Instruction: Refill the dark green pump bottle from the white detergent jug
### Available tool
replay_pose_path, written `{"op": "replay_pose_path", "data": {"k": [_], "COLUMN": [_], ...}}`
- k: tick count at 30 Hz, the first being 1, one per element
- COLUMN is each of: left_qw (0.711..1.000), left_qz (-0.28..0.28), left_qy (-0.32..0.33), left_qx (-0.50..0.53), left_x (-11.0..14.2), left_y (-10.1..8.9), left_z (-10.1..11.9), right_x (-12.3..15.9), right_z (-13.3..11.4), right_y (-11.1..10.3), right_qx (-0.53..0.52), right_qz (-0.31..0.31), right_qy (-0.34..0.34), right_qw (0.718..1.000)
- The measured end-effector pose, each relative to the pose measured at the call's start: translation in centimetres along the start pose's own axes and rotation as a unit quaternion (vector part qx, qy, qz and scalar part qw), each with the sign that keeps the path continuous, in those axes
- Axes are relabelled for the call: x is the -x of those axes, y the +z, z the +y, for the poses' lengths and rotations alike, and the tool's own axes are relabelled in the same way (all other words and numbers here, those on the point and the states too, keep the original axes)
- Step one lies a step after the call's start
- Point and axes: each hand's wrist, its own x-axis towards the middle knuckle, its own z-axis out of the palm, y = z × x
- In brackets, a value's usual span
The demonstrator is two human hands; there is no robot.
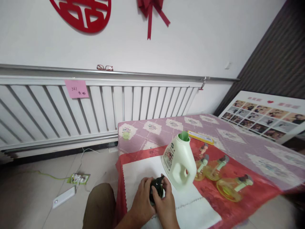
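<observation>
One dark, rounded object (157, 183) is pinched by left hand (142, 199) and right hand (166, 201); probably light, stiff, slick, best held by its sides.

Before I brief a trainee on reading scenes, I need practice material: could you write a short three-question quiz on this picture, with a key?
1. True or false: the jug stands upright.
2. Fill in: the glasses rest on the ____ above the radiator.
3. The left hand and right hand together hold: a) the pink note; b) a dark object; c) the red bow.

Key: 1. True. 2. Pipe. 3. b, the dark object.
</observation>
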Motion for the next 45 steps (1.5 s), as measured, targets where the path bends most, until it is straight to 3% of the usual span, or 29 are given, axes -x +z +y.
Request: {"op": "replay_pose_path", "data": {"k": [4,18,26,30,33,36,38,41,45], "left_qw": [1.0,1.0,0.997,0.995,0.994,0.993,0.993,0.993,0.991], "left_qz": [-0.005,-0.002,-0.028,-0.037,-0.048,-0.055,-0.059,-0.067,-0.065], "left_qy": [0.002,-0.019,-0.066,-0.095,-0.102,-0.106,-0.104,-0.1,-0.112], "left_qx": [0.001,-0.013,0.012,0.008,0.008,0.011,0.013,0.014,0.019], "left_x": [-0.1,0.1,0.1,-0.1,-0.2,-0.3,-0.4,-0.5,-0.6], "left_y": [-0.1,0.4,-0.2,-0.3,-0.5,-0.7,-0.8,-0.9,-0.9], "left_z": [0.1,-0.5,0.0,0.3,0.5,0.6,0.7,0.9,0.8], "right_x": [0.3,-0.7,-4.0,-6.2,-8.0,-9.8,-10.6,-11.2,-10.9], "right_z": [0.1,-1.7,-5.8,-8.8,-10.5,-11.0,-10.5,-8.7,-6.0], "right_y": [-0.1,-1.6,-5.1,-5.3,-3.6,-0.3,2.4,6.3,9.6], "right_qx": [-0.013,-0.001,-0.024,-0.012,0.116,0.276,0.31,0.34,0.339], "right_qz": [-0.028,-0.02,0.025,0.028,-0.036,-0.205,-0.28,-0.343,-0.364], "right_qy": [-0.006,-0.006,-0.064,-0.119,-0.212,-0.304,-0.314,-0.302,-0.277], "right_qw": [1.0,1.0,0.997,0.992,0.97,0.888,0.853,0.822,0.822]}}
